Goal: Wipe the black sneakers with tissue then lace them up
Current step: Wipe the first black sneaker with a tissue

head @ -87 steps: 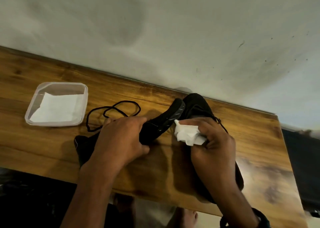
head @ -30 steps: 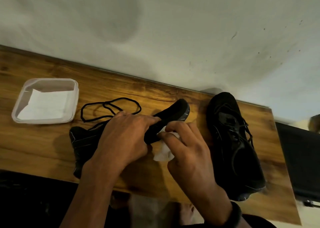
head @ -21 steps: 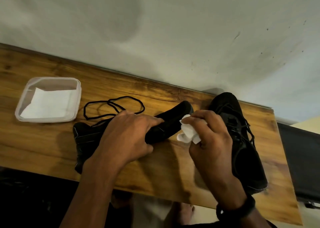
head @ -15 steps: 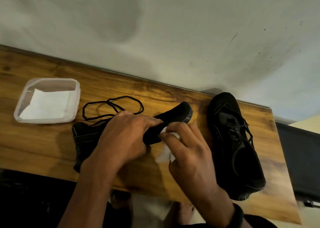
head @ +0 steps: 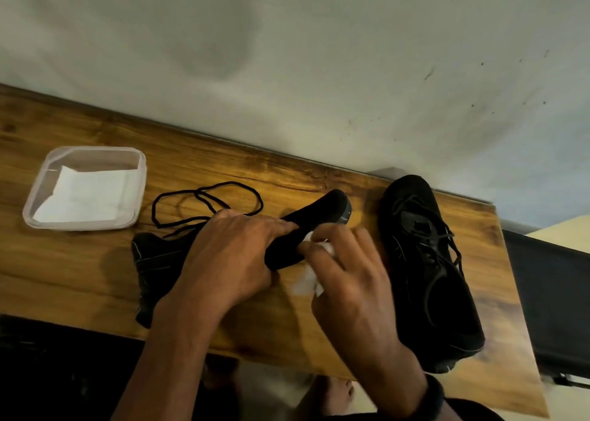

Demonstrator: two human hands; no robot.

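Head view: the left hand (head: 230, 261) grips the unlaced sneaker (head: 322, 216) across its middle, fingers (head: 274, 226) curled close together over the upper. That sneaker lies across the middle of the bench (head: 64, 277), heel to the near left, toe lifted toward the far right. The right hand (head: 348, 289), blurred, holds a crumpled tissue (head: 306, 281); its fingers (head: 314, 249) curl round the wad and press it to the near side of the sneaker, just right of the left hand's fingertips. Part of the tissue hangs below the fingers, near the palm. A loose lace (head: 207, 203) loops on the bench just beyond the left hand. The laced sneaker (head: 424, 270) stands at the right, toe toward the wall, just beside the right hand. At far left a clear tub (head: 140, 171) holds flat tissue sheets (head: 86, 197).
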